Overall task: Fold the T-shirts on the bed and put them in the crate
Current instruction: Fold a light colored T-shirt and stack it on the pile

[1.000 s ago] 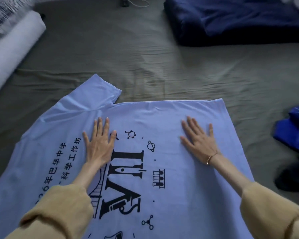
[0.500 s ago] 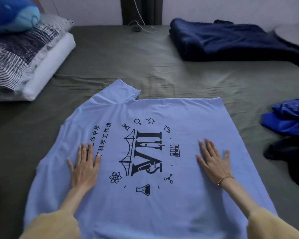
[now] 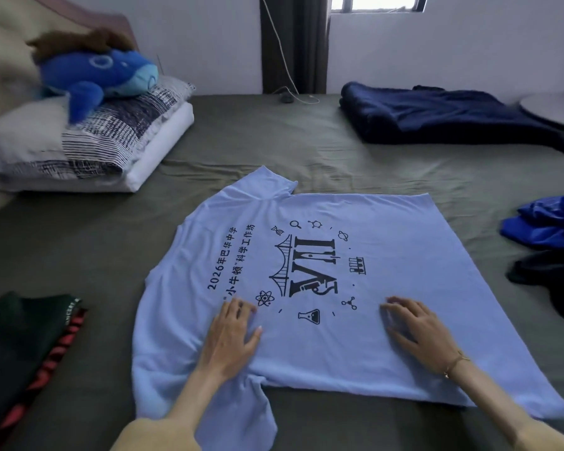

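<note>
The olive-sheeted bed (image 3: 248,148) bears a light-blue T-shirt (image 3: 404,242), stacked pillows (image 3: 88,148) and navy blanket (image 3: 437,115).

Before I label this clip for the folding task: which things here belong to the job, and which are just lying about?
Job:
light blue T-shirt, spread flat
left hand and right hand, resting on it
crumpled blue garment, possibly next

Lying about:
plush toy
pillows
dark blue blanket
</note>
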`<control>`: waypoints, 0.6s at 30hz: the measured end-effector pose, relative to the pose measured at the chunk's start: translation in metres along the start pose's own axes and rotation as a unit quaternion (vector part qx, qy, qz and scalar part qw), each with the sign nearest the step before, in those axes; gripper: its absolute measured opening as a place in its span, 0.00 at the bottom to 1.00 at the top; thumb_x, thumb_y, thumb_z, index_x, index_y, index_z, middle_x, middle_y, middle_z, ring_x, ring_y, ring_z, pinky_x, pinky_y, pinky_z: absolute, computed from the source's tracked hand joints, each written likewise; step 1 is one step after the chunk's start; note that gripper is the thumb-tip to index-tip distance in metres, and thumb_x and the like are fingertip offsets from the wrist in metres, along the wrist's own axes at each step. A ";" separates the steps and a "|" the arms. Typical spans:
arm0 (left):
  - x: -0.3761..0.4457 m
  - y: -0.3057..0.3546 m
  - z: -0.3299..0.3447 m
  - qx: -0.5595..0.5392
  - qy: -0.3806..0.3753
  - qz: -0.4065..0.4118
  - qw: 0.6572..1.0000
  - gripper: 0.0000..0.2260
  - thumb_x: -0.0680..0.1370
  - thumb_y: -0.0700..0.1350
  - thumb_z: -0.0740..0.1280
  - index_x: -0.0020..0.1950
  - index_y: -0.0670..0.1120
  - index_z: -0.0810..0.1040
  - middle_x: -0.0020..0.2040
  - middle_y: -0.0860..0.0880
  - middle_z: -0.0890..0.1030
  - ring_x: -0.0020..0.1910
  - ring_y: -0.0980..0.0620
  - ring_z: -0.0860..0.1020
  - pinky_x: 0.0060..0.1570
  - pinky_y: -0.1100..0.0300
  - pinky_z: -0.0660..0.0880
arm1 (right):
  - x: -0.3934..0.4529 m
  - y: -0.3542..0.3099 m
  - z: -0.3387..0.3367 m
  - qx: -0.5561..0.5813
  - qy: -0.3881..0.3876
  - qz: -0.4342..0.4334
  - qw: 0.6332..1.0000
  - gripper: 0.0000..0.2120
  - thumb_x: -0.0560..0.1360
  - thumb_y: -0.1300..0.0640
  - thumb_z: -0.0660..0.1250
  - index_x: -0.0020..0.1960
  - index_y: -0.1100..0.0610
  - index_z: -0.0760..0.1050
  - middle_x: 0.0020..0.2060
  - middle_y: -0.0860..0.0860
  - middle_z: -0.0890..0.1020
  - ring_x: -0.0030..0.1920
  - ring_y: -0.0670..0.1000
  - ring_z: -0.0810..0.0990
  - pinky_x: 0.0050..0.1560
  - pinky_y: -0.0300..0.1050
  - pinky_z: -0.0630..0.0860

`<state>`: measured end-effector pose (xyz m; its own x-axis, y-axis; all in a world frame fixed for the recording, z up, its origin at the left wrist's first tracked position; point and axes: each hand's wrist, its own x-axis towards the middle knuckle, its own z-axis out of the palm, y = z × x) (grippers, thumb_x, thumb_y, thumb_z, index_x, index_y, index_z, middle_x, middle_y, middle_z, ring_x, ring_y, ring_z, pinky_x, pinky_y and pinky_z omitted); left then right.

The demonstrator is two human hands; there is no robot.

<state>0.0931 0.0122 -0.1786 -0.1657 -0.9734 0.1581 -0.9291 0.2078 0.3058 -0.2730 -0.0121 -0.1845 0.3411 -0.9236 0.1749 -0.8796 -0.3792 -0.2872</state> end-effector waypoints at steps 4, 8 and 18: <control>-0.012 0.006 -0.008 -0.055 -0.020 -0.021 0.998 0.07 0.74 0.50 0.62 0.47 0.48 0.72 0.44 0.52 0.73 0.48 0.52 0.73 0.48 0.58 0.72 | -0.013 -0.005 0.002 0.010 0.030 -0.014 0.999 0.13 0.67 0.58 0.71 0.52 0.54 0.76 0.47 0.53 0.79 0.44 0.57 0.80 0.39 0.48 0.79; -0.020 0.018 -0.016 -0.096 -0.108 -0.042 0.989 0.11 0.66 0.59 0.63 0.40 0.55 0.66 0.42 0.55 0.72 0.46 0.55 0.72 0.47 0.61 0.69 | -0.027 -0.011 -0.008 0.042 0.012 -0.001 0.999 0.10 0.66 0.63 0.69 0.48 0.58 0.77 0.42 0.53 0.76 0.42 0.56 0.77 0.40 0.43 0.72; -0.047 0.049 -0.025 0.031 -0.168 -0.026 0.985 0.18 0.67 0.56 0.68 0.51 0.52 0.65 0.53 0.50 0.71 0.56 0.50 0.69 0.47 0.59 0.65 | -0.069 -0.023 -0.041 0.054 -0.140 0.004 0.989 0.33 0.58 0.39 0.58 0.59 0.51 0.72 0.51 0.46 0.68 0.54 0.47 0.69 0.57 0.40 0.68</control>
<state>0.0641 0.0703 -0.1476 -0.2076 -0.9617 -0.1791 -0.9558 0.1604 0.2463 -0.2901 0.0629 -0.1516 0.4253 -0.9005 -0.0907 -0.8478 -0.3613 -0.3882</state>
